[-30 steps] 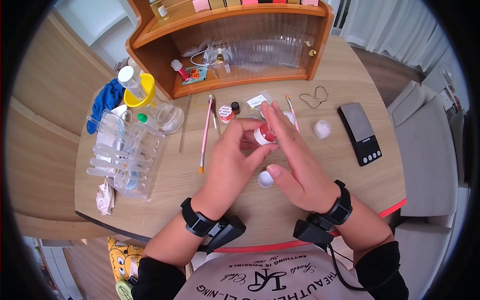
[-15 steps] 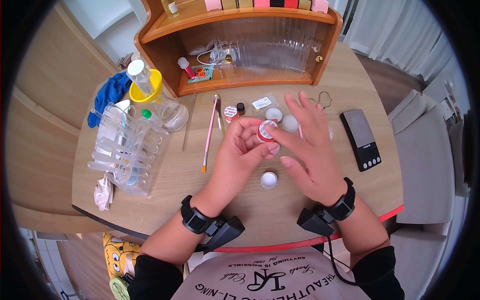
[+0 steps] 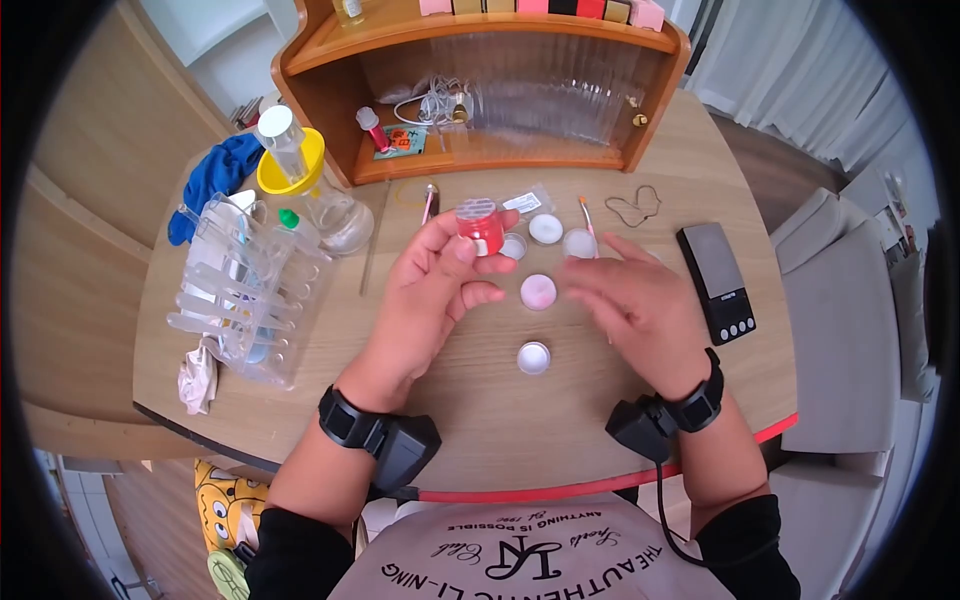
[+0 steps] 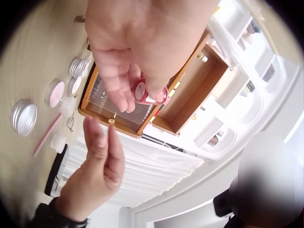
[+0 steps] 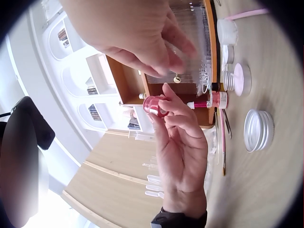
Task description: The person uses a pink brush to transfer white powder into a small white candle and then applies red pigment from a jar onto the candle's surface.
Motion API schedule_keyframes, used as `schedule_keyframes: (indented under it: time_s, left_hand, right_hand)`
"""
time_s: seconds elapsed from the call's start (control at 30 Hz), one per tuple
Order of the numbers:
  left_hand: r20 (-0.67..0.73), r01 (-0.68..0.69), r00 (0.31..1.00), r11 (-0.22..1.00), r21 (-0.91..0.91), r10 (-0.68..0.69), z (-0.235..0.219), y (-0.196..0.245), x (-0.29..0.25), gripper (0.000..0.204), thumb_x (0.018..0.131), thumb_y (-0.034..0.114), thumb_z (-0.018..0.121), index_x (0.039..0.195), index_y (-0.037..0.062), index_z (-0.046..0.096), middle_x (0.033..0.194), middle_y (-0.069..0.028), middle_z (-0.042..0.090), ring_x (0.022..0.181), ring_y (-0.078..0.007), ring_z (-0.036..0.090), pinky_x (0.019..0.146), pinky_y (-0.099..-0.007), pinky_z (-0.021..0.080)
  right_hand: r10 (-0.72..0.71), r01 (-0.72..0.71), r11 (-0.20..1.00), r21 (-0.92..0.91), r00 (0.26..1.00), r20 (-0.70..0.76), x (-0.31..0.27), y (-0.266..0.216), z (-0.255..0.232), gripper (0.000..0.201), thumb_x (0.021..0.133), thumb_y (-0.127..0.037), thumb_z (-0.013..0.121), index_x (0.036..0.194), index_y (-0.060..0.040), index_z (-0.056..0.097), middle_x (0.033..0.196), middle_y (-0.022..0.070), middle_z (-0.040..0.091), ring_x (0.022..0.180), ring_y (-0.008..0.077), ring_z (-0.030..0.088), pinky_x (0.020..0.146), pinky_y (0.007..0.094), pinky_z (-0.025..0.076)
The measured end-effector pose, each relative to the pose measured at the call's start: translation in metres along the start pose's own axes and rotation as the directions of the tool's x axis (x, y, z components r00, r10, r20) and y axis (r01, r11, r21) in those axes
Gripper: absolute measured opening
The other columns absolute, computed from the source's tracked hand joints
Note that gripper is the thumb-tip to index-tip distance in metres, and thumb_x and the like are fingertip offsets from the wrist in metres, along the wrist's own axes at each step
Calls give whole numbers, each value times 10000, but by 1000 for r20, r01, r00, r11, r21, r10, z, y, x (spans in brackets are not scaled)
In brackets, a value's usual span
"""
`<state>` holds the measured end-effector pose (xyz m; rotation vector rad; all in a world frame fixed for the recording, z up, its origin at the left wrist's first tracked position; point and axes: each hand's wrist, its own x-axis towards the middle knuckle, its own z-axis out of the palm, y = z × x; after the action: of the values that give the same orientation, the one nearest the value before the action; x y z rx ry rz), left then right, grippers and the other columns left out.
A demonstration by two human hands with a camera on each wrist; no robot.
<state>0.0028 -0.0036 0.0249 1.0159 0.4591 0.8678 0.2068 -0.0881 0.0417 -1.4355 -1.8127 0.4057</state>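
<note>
My left hand [image 3: 415, 300] holds a small red jar [image 3: 481, 235] between thumb and fingers, raised over the middle of the table. The jar has a white label on its side and a pale, patterned top. Seen from the right wrist, the jar [image 5: 153, 105] is tilted in the fingertips. To its right, my right hand [image 3: 645, 315] hovers with fingers loosely bent and nothing in them. Between the hands lies a round container [image 3: 538, 291] with a pink surface. Nearer to me is an open silvery tin [image 3: 534, 357], shown ridged in the left wrist view.
White round tubs [image 3: 545, 229] and a brush [image 3: 586, 214] lie beyond the hands. A black scale [image 3: 716, 280] is at the right. On the left stand a clear rack of pipettes [image 3: 255, 300] and a yellow funnel [image 3: 292, 172]. A wooden cabinet [image 3: 480, 170] closes off the back.
My left hand has moved left and a little away with the red jar. The right hand, earlier at the jar, has drawn off to the right, uncovering the pink-surfaced container.
</note>
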Motion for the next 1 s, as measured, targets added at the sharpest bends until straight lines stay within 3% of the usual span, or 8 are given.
schedule_keyframes:
  time_s: [0.07,0.1,0.17,0.3,0.37,0.73,0.8,1.0]
  left_hand:
    - [39,11,999,995,-94,-7,0,4,-2,434,957,272,447,1320,54,352,1282,-115,489,903,-116,572,701,-229,499]
    - [79,29,997,982,-188,-15,1,6,-3,473,963,314,425,1343,50,327,1275,-104,490,884,-112,551,700,-232,486]
    - [104,44,994,968,-247,-19,0,6,-5,487,963,334,414,1350,53,318,1236,-88,506,861,-111,520,700,-240,469]
    - [179,95,983,935,-342,-34,0,7,-7,510,961,385,391,1359,76,309,1141,-55,529,815,-121,444,702,-258,434]
    - [181,96,983,934,-343,-35,0,6,-7,496,964,379,385,1360,89,309,1133,-53,528,818,-123,449,701,-258,432]
    - [138,78,990,904,-420,-22,-7,0,-3,420,986,285,342,1368,118,291,1177,-75,482,842,-143,460,687,-250,451]
    - [214,63,975,863,-501,53,-14,-5,-1,413,993,285,319,1353,83,304,1223,-125,496,931,-172,567,752,-286,482]
    - [209,79,977,858,-508,34,-17,-8,1,409,993,279,317,1349,79,313,1187,-114,515,919,-168,569,736,-285,479]
  right_hand:
    - [-222,240,955,-173,968,117,1,1,1,220,743,-168,689,940,-84,640,922,82,619,819,266,604,782,330,491]
    - [-225,243,955,-170,967,120,1,-4,1,220,743,-168,689,940,-84,640,922,82,619,819,266,604,782,330,491]
    - [-145,199,954,-226,962,232,-1,-18,2,343,653,-275,756,889,-73,612,826,71,581,729,264,578,694,347,483]
    - [-155,210,956,-204,955,254,-6,-17,9,433,614,-315,776,921,-73,591,811,71,556,731,266,576,645,376,465]
    - [-39,126,966,-227,934,354,-7,-20,8,469,602,-320,779,937,-70,566,849,79,563,755,268,579,654,373,470]
    - [-5,76,986,-148,903,430,-7,-9,14,267,705,-197,677,916,-80,562,857,72,567,767,266,585,659,380,475]
    - [9,56,989,-137,902,432,-7,-10,15,244,713,-183,665,910,-80,565,861,71,569,765,266,587,654,379,475]
    - [44,-12,995,-98,943,329,-5,-8,4,222,720,-181,667,886,-67,574,837,79,582,749,270,598,627,372,474]
